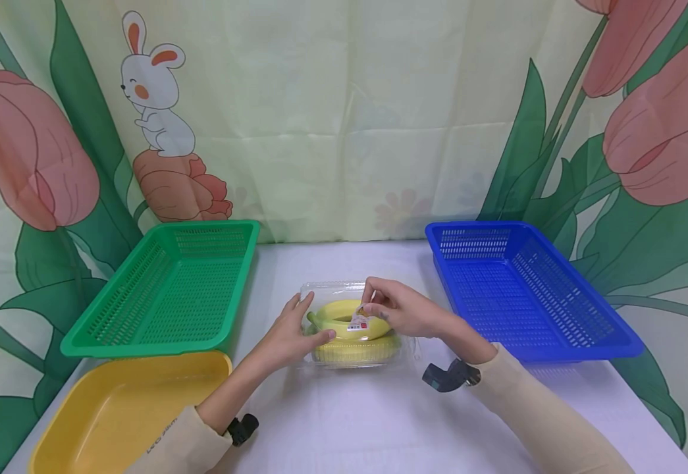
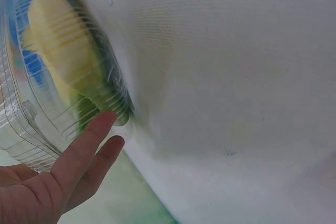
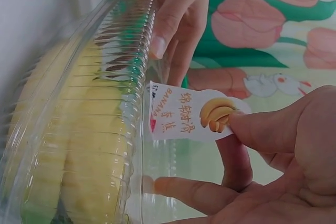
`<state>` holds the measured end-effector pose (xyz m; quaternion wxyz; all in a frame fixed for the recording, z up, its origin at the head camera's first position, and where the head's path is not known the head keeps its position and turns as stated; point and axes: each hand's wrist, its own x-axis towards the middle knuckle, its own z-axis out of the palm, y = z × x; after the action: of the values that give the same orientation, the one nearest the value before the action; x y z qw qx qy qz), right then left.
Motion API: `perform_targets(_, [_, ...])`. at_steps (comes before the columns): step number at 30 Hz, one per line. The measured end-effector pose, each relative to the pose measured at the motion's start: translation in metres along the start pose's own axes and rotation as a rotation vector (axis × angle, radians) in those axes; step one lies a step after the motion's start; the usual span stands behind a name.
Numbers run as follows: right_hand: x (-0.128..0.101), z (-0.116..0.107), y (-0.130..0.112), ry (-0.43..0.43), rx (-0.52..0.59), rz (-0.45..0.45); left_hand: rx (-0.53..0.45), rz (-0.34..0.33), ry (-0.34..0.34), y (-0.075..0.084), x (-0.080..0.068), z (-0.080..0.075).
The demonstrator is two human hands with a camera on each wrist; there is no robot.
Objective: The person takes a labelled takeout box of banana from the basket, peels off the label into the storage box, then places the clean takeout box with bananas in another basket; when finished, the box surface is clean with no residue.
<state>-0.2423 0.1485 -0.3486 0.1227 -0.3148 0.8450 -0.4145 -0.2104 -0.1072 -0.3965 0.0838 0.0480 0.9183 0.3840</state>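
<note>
A clear plastic clamshell box (image 1: 334, 288) with yellow bananas (image 1: 334, 309) in it rests on the white tabletop. My right hand (image 1: 399, 306) pinches a small white banana label (image 3: 184, 111) between thumb and finger. The label stands up from the lid, its lower end right at the plastic, and shows orange writing and a banana picture. On the box's left side is my left hand (image 1: 287, 336), its thumb over the lid. Its nearly straight fingers (image 2: 86, 142) touch the ribbed side wall in the left wrist view, close to a green banana tip.
Behind on the left stands a green mesh basket (image 1: 162, 350), with a yellow basin (image 1: 219, 361) in front of it. A blue mesh basket (image 1: 586, 352) is at the right. A printed curtain (image 1: 344, 131) with tulips and a rabbit hangs behind the table.
</note>
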Motion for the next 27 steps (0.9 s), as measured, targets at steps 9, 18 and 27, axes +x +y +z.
perform_targets(9, [-0.0009,-0.0021,0.0000,0.016,0.022,0.031,0.007,0.007,-0.003,0.0002,0.0007,0.0003])
perform_targets(18, [-0.0009,-0.0022,0.0035,0.030,0.042,0.031,0.005,0.011,-0.002,-0.0016,0.0013,0.0010])
perform_targets(27, [-0.0008,-0.0034,0.0039,0.047,0.085,0.038,0.001,0.001,0.000,-0.0007,0.0009,0.0017])
